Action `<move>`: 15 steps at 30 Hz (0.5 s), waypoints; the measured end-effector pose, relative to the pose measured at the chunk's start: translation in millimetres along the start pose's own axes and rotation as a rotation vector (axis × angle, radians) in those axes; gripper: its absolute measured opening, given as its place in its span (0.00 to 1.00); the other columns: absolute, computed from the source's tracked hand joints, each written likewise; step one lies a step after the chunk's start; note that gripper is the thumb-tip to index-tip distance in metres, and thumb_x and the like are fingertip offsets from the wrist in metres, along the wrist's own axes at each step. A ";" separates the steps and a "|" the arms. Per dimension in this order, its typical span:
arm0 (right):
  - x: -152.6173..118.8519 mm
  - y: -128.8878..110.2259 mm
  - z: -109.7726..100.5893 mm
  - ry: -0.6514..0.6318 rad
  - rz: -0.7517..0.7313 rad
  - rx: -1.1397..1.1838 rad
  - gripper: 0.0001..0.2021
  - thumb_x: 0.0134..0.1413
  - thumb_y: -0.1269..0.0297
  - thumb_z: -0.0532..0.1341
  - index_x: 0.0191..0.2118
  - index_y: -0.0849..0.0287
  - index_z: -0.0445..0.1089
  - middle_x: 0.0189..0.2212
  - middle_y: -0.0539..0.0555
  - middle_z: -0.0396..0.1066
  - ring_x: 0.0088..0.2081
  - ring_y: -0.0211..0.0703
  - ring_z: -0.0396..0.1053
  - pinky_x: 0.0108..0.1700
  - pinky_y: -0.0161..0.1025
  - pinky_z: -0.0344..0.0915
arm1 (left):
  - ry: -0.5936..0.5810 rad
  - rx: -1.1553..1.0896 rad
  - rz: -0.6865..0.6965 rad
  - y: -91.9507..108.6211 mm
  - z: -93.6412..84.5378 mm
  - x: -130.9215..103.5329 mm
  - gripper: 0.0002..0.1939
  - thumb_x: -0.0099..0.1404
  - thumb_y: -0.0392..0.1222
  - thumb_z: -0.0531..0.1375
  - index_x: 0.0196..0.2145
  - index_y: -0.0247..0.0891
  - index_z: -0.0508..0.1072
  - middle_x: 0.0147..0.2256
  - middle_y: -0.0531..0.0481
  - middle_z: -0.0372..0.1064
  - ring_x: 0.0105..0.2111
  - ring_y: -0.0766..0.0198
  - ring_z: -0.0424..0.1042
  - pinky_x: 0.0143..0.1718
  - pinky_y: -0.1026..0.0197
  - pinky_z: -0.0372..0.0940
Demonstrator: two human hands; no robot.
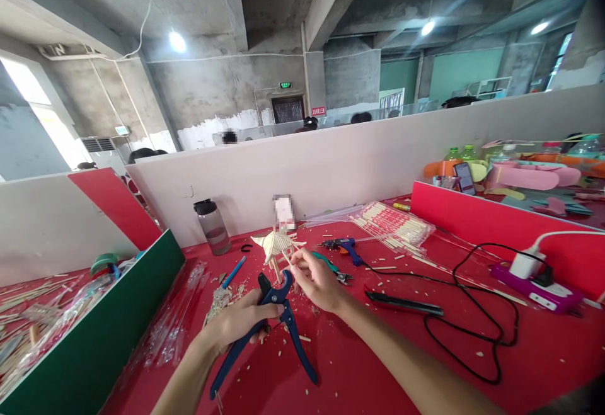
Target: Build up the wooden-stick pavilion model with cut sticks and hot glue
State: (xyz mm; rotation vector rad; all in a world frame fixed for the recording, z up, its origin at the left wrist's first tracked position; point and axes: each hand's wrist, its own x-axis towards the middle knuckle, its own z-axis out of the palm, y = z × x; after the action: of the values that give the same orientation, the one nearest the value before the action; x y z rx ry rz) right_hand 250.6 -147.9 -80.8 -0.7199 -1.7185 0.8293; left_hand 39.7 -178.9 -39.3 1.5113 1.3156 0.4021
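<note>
Blue pipe cutter [275,298]; stick-built pavilion model [275,244].
Left hand [240,320]: grasping cutter's handle. Right hand [319,281]: right of cutter, fingertips pinched, hold unclear. Model: just beyond cutter; presumably light, stiff, fragile; best held by posts.

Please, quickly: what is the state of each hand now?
Left hand: closed, holding the blue cutter.
Right hand: closed in a pinch at the small stick model; what it pinches cannot be told.

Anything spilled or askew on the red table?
Yes: pale chips heaped beside the left hand and bits scattered around the blue cutter look like uncollected waste. The black cable sprawls in untidy loops at right. Nothing looks clearly damaged.
</note>
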 end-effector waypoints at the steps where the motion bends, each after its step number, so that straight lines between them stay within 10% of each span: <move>1: -0.1 -0.7 2.9 0.001 0.007 0.019 0.05 0.69 0.59 0.52 0.41 0.53 0.58 0.34 0.53 0.75 0.29 0.42 0.72 0.31 0.36 0.66 | 0.000 -0.042 0.001 0.2 4.0 1.5 0.20 0.56 0.59 0.65 0.32 0.41 0.66 0.24 0.57 0.67 0.23 0.65 0.66 0.24 0.64 0.56; 15: 4.5 10.3 14.0 0.367 -0.011 0.192 0.08 0.69 0.55 0.50 0.43 0.53 0.57 0.30 0.50 0.69 0.29 0.42 0.68 0.34 0.38 0.66 | -0.266 -0.743 0.127 -19.1 38.4 22.7 0.27 0.60 0.66 0.63 0.38 0.36 0.77 0.35 0.45 0.75 0.31 0.63 0.71 0.33 0.63 0.64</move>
State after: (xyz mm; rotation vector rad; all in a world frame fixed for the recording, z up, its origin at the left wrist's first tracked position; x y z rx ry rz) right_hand 236.7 -140.9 -89.7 -0.6834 -1.2956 0.7871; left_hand 67.8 -180.2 -78.9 0.9720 0.7346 0.6586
